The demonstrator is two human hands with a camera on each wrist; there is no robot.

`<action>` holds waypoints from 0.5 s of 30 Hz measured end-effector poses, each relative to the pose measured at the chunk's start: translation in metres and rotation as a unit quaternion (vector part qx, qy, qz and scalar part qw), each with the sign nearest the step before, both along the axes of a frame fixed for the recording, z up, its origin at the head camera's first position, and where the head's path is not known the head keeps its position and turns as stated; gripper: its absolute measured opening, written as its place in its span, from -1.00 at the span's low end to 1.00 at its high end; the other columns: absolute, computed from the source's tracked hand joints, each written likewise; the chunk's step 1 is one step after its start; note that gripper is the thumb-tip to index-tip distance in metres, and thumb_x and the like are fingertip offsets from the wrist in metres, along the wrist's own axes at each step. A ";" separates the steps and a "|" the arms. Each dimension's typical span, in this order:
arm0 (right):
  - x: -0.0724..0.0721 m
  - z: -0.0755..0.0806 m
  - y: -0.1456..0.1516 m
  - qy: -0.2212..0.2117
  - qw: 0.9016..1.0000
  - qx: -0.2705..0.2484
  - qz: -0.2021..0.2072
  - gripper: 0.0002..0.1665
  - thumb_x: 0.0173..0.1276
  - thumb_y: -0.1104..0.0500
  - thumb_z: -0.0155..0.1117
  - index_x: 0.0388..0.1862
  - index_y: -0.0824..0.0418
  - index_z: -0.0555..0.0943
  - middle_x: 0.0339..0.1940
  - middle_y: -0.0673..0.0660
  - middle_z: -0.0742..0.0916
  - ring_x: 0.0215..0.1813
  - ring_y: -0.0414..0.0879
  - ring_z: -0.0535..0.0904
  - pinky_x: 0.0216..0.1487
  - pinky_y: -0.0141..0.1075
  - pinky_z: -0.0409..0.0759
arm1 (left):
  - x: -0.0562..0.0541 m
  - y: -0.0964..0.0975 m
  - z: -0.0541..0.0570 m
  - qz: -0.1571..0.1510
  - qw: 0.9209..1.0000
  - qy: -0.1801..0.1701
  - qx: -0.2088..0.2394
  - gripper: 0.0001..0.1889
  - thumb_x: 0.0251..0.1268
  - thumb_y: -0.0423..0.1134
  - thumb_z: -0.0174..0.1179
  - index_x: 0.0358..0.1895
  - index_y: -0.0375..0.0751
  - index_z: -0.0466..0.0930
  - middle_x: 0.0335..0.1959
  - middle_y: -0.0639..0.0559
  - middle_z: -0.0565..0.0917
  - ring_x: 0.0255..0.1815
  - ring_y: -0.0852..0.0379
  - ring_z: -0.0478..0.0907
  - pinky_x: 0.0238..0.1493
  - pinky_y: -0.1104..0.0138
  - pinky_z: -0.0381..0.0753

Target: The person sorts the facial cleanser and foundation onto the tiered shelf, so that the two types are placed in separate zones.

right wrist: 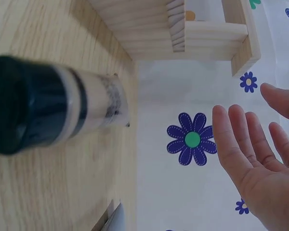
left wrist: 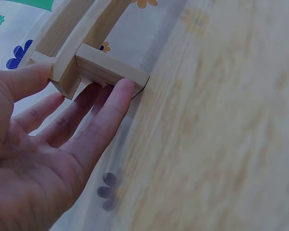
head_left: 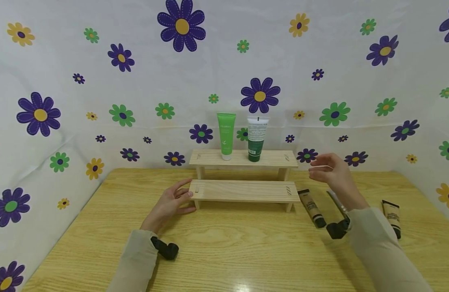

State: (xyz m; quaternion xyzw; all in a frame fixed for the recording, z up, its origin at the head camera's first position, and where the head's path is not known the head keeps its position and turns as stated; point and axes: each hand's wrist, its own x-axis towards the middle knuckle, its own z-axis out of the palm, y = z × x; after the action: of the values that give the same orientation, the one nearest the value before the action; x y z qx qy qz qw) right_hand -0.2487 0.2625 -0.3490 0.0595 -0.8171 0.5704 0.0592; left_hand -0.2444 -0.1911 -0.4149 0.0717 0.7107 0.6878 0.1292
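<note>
A two-tier wooden shelf (head_left: 244,190) stands on the table. My left hand (head_left: 170,202) grips the left end of its lower tier, thumb at the board's edge and fingers around the leg (left wrist: 111,67). On the upper tier a green tube (head_left: 227,136) and a white-and-dark-green tube (head_left: 255,140) stand upright on their caps. My right hand (head_left: 335,178) hovers beyond the shelf's right end, fingers loosely bent and holding nothing. Below it, a tan tube with a black cap (head_left: 312,207) lies beside the lower tier; the right wrist view shows this tube (right wrist: 94,98) close up.
Another tan tube (head_left: 391,217) lies farther right on the table (head_left: 224,251). A light-coloured item (head_left: 335,200) lies partly hidden under my right wrist. A white flower-patterned cloth (head_left: 210,61) hangs right behind the shelf and along both sides.
</note>
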 end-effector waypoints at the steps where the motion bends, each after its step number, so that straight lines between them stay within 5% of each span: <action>1: 0.001 -0.001 0.001 -0.002 1.000 0.002 -0.001 -0.46 0.50 0.41 0.18 0.35 0.50 0.22 0.16 0.32 0.53 -0.12 -0.39 0.61 -0.01 -0.42 0.69 | 0.000 0.000 0.000 0.001 1.000 0.000 -0.001 -0.39 0.63 -0.43 -0.07 0.62 -0.33 -0.03 0.39 -0.52 0.29 0.34 -0.37 0.38 0.11 0.00 0.68; 15: 0.005 -0.012 0.020 -0.017 1.000 0.019 -0.007 -0.41 0.52 0.39 0.16 0.38 0.54 0.17 0.22 0.47 0.48 -0.15 -0.42 0.60 -0.03 -0.41 0.70 | 0.000 0.000 0.001 0.000 1.000 0.002 -0.005 -0.39 0.63 -0.43 -0.08 0.62 -0.35 -0.04 0.39 -0.53 0.29 0.33 -0.39 0.39 0.10 0.00 0.69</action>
State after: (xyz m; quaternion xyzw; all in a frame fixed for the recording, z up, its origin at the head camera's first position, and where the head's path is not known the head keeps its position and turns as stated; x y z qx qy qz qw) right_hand -0.2436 0.2821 -0.3612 0.0456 -0.8288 0.5556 0.0483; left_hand -0.2446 -0.1910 -0.4143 0.0724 0.7142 0.6842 0.1285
